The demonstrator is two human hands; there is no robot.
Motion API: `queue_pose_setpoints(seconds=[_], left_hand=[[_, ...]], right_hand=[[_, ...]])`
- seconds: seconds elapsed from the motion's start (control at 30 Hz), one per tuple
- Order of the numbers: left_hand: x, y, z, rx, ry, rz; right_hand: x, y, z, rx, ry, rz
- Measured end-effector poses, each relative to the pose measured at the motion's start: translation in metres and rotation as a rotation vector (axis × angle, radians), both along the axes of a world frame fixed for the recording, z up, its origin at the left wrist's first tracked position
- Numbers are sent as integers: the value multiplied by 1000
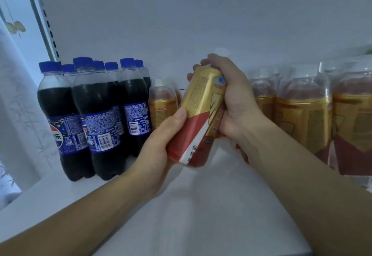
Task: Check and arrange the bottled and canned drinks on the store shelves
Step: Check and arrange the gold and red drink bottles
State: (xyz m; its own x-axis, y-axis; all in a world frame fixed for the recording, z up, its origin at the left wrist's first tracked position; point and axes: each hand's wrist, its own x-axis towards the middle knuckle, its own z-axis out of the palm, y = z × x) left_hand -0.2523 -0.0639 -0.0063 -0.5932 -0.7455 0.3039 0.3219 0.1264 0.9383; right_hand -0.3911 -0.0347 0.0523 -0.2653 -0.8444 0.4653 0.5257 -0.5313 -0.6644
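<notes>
Lowest in the frame, both forearms reach in over the bare white shelf [201, 215], whose front stretch from the bottom edge up to centre gives open room for moving. At centre the task's thing, a gold-and-red labelled bottle [201, 102], is held tilted, top leaning up and right, and seems to be lifted clear of the shelf. The left grip [161, 141] wraps its lower half with the thumb pressed on the label; the right grip [235, 98] is curled over the neck end, hiding the cap. This looks like the checking step, the printed panel turned to the camera. The next move likely calls for standing it upright in the gap at centre, with its label facing out like its neighbours. That gap is bounded at centre left by the cola bottles [100, 114], tightly bunched, with a small gold-labelled bottle [162, 104] just behind them, and at the right by a row of gold-labelled bottles [302, 114] that the right forearm passes close to. An elbow swing there could knock them. Farthest off, the plain back panel [201, 24] closes the shelf, with a slotted upright [50, 30] at upper left.
</notes>
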Motion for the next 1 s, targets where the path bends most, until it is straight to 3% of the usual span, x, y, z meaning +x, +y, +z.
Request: queue_pose_setpoints(seconds=[0.17,0.37,0.47,0.7,0.77,0.87,1.0], left_hand=[[8,2,5,322,6,-297],[-1,1,2,21,-5,-31],[2,-2,-1,-153,-156,69],[5,6,3,239,-36,-207],[4,9,1,207,-45,-222],[-3,14,9,50,-68,-54],[-2,10,8,-16,-148,21]], right_hand=[[-3,2,-1,7,8,122],[-2,1,1,5,-4,30],[1,-8,-4,63,130,-109],[-5,-1,-3,106,151,70],[-3,0,-2,107,108,49],[-1,0,1,109,44,-58],[-1,-6,-1,146,97,-130]])
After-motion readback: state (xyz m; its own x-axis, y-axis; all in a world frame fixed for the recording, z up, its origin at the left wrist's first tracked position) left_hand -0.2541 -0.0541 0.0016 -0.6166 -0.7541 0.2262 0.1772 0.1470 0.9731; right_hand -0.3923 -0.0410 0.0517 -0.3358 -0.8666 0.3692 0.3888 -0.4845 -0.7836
